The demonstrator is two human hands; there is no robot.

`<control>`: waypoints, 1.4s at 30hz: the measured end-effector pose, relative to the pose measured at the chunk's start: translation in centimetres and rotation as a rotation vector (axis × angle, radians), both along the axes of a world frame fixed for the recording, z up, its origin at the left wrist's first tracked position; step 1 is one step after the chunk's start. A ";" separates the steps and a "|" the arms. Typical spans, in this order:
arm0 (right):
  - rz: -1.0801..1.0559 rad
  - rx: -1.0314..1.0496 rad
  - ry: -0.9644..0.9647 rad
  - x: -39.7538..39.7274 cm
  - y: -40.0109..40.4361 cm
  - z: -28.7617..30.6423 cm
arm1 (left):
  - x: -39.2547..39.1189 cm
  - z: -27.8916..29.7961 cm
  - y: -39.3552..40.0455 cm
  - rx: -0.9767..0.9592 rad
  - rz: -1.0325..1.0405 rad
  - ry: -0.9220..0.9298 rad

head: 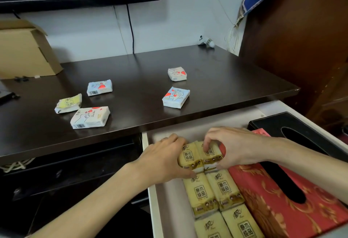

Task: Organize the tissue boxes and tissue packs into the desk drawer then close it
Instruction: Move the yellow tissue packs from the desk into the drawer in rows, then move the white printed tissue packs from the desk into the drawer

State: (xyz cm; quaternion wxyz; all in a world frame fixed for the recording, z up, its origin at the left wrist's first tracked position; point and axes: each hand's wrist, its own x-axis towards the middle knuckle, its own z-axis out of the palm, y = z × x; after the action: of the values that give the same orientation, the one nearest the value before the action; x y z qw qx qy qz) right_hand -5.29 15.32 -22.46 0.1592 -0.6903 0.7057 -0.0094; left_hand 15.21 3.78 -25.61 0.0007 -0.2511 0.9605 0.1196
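Yellow tissue packs (200, 155) sit at the drawer's (150, 162) far end, our left hand (163, 160) and right hand (233, 147) curled round the pair, fingers pinching their edges. Soft, light, crinkly wrap, we reckon; best held by the sides. Red tissue box (282, 200) and black box (293, 124) lie alongside; five packs wait on the bench (141, 68).

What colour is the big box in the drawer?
Red box with gold swirls, seen in the head view.

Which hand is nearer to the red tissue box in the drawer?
Right. The right hand is directly beside the red tissue box, holding a yellow pack against it. The left hand is two packs away, by the drawer's left wall.
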 end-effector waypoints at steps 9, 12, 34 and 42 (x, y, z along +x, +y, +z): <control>-0.024 -0.172 -0.317 -0.3 0.6 1.0 | 0.4 1.5 0.4 0.031 -0.004 0.041; -0.054 -0.367 -0.467 -0.6 -0.2 2.1 | 1.3 3.4 0.3 -0.029 0.007 0.112; -0.051 -0.279 -0.295 7.2 -15.9 4.3 | 14.3 7.7 -9.6 -0.341 0.709 0.030; -0.013 -0.205 -0.396 5.7 -15.3 5.0 | 12.6 8.6 -11.2 0.099 0.526 0.150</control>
State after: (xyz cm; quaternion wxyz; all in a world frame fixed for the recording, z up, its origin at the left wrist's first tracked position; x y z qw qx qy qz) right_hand 0.45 0.06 -17.42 0.2234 -0.6830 0.6605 -0.2176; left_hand 27.84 -7.38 -17.01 -0.0895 -0.4818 0.8528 0.1806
